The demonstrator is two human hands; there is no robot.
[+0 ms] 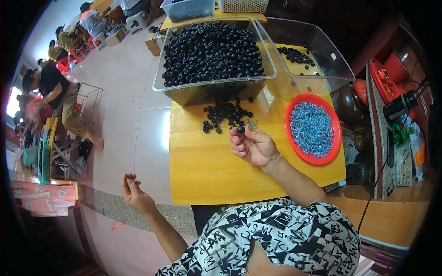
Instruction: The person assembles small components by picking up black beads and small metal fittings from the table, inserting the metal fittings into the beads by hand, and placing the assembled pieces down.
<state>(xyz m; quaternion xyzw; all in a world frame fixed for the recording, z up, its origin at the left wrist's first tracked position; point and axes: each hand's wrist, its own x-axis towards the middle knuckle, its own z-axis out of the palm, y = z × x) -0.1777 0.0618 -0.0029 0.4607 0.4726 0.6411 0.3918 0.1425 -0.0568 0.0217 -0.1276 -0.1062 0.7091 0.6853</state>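
Observation:
My right hand (252, 146) is raised over the yellow table (207, 170), palm toward me. Its fingertips pinch a black bead (240, 129) and a few small silvery pieces (252, 123). Just beyond it lies a loose pile of black beads (225, 114). A red plate (332, 152) heaped with small blue-silver metal pieces sits to the right of this hand. My left hand (133, 192) hangs off the table's left side above the floor, fingers curled together; nothing shows in it.
A clear bin (207, 87) full of black beads stands at the table's far edge, and a second clear bin (322, 50) holding few beads is to its right. Red containers (391, 76) and clutter fill a shelf on the right. People (60, 96) sit on the floor at far left.

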